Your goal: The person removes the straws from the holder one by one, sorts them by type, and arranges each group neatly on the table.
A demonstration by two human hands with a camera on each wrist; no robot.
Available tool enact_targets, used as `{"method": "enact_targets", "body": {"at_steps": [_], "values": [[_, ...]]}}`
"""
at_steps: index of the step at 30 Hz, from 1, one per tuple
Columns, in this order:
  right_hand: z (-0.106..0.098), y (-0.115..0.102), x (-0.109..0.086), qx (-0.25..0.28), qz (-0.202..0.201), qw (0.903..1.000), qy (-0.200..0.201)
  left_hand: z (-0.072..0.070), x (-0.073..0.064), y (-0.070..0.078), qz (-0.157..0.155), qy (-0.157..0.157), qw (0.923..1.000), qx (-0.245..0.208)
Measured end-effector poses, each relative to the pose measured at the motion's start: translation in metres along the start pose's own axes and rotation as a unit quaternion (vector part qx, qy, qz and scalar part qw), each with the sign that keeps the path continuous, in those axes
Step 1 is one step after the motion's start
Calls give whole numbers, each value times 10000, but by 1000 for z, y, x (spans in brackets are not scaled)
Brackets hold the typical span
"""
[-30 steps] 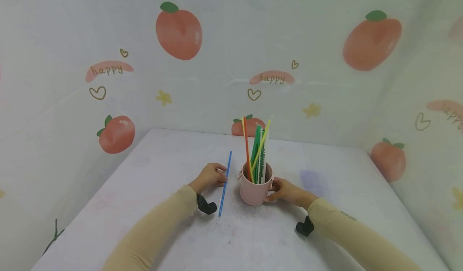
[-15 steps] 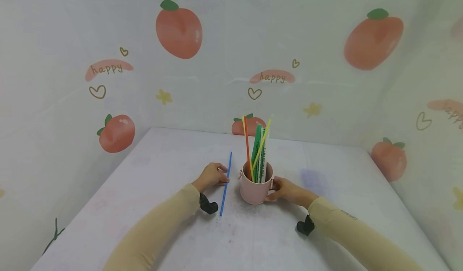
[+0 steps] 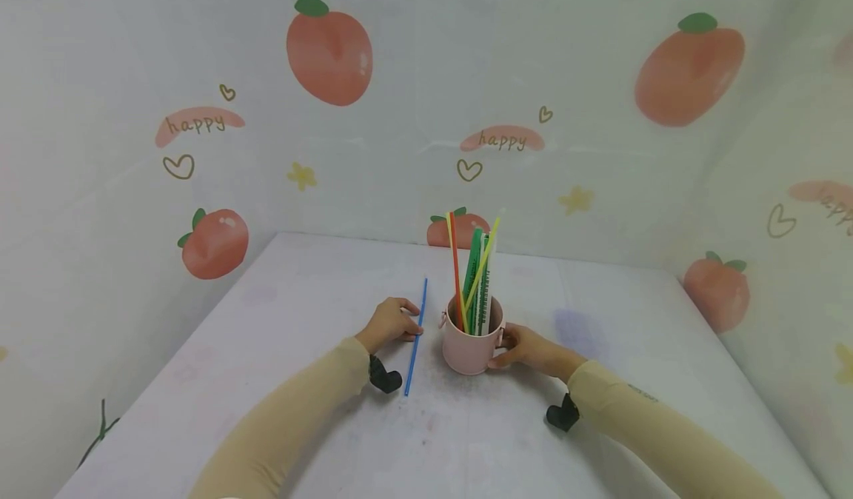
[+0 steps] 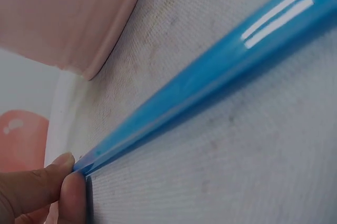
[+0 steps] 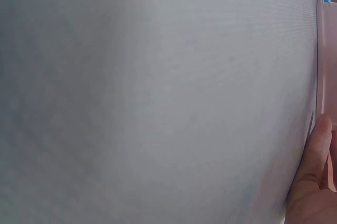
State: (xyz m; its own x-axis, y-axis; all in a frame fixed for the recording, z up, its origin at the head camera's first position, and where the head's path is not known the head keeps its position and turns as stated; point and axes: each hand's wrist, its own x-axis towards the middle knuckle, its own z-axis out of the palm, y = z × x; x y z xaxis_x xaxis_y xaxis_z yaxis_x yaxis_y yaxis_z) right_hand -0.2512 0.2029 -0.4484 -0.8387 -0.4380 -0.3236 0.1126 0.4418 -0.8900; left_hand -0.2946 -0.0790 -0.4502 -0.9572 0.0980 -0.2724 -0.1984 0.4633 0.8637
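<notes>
My left hand (image 3: pixel 389 321) pinches a thin blue drinking straw (image 3: pixel 412 362) between thumb and fingertip. In the left wrist view the straw (image 4: pixel 210 84) runs from the pinch to the upper right, close over the white cloth. To its right a small pink bucket (image 3: pixel 465 356) stands upright. My right hand (image 3: pixel 536 352) grips the bucket's right side, thumb low on the wall and fingers around by the handle ear. The right wrist view catches only the bucket's edge (image 5: pixel 327 66) and the thumb. Red and yellow straws (image 3: pixel 456 269) and green-and-white printed sticks (image 3: pixel 484 292) lean in the bucket.
A white cloth with faint stains covers the table (image 3: pixel 320 440). Behind and beside it hangs a pale curtain (image 3: pixel 400 62) printed with peaches. Black wrist mounts (image 3: pixel 384 375) hang under both sleeves.
My left hand with the blue straw has shifted slightly right, toward the bucket. The right hand and bucket have stayed in place.
</notes>
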Motion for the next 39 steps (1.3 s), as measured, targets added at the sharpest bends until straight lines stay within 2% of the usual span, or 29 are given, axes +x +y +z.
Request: {"method": "enact_targets", "body": {"at_steps": [13,27,39], "values": [[0,1,-1,24,28,10000,55,-2,-3,-6,217,-24,9996,-180],[0,-1,0,-25,53,10000,78,-4,-1,-6,183,-175,9990,-373],[-1,0,0,-13,94,9999,66,-6,2,-7,114,-259,9992,-291]]}}
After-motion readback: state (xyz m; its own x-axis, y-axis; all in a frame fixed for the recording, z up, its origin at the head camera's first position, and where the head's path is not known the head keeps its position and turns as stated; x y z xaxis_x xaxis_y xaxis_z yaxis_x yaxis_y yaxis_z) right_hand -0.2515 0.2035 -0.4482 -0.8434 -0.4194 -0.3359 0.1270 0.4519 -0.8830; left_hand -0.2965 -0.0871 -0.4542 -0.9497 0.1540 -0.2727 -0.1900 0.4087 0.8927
